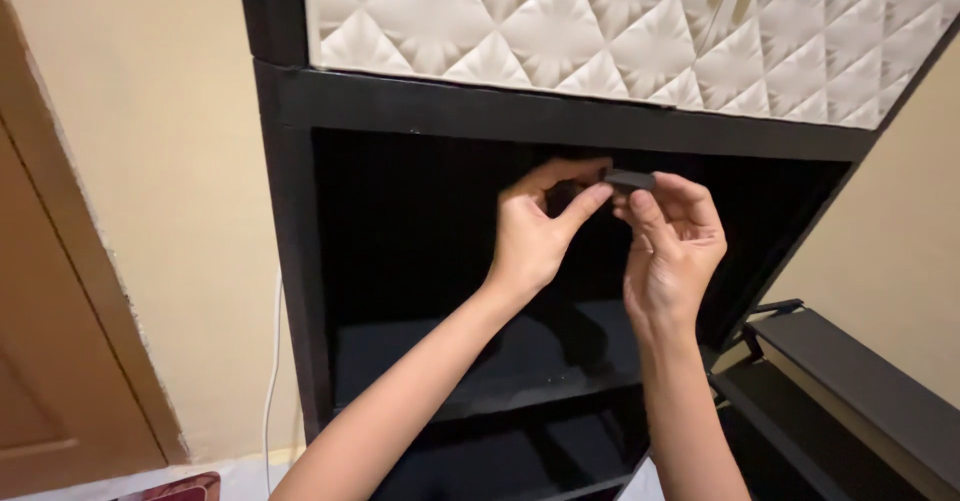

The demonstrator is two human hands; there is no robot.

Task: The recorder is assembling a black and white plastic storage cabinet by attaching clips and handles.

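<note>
My left hand (pixel 540 226) and my right hand (pixel 675 241) are raised together in front of the dark open compartment of a black shelving unit (pixel 290 261). Between their fingertips they pinch a small flat black piece (pixel 630 180), held just under the unit's upper crossbar (pixel 560 119). The right hand grips the piece with thumb and fingers from the right. From the left, my other hand's thumb and forefinger touch its end. What lies behind the piece is lost in the dark interior.
A cream quilted-pattern door panel (pixel 600 31) closes the compartment above. A black shelf board (pixel 480 361) sits lower inside. A dark panel (pixel 860 381) leans at the right. A wooden door (pixel 50 361) stands left, with a white cable (pixel 272 361) along the beige wall.
</note>
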